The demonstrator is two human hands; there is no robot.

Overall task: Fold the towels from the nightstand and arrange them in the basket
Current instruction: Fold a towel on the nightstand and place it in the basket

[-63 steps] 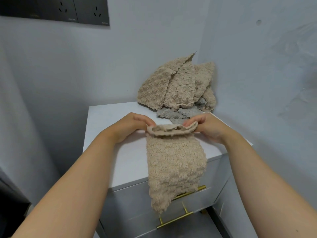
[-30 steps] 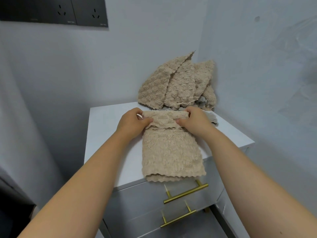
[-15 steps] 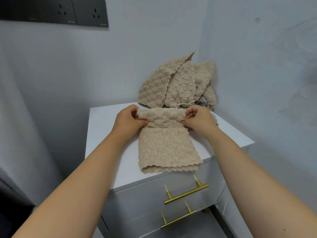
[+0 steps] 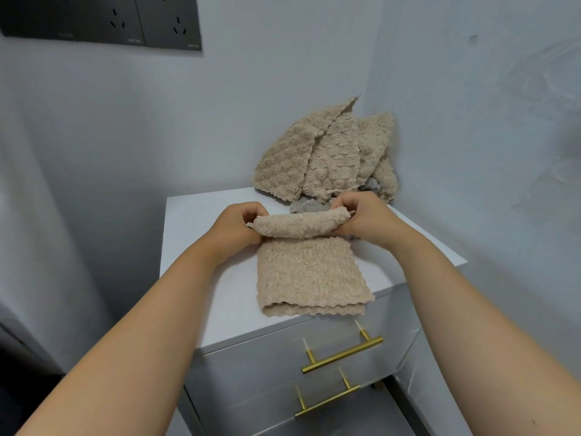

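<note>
**Head cam: beige towel [image 4: 309, 272] half rolled on the nightstand [image 4: 201, 234]**

So both hands are busy with the same thing. The left hand [image 4: 239, 226] pinches the left end of the rolled-up far edge, fingers curled over the top and thumb underneath. The right hand [image 4: 367, 220] does the mirror of that on the right end. That rolled bit sits slightly lifted between them. The rest of the beige towel lies flat on the white top, doubled over. Its scalloped near edge sits right at the front lip, just over the drawers.

Behind the hands there's a pile of towels [image 4: 323, 158], same beige, slumped up into the corner where the two walls meet. A grey cloth [image 4: 306, 206] pokes out from under it, just beyond the roll.

Below, two brass drawer handles [image 4: 342, 355] on the grey drawer fronts. Up top left, dark sockets [image 4: 169, 23] on the wall.
</note>
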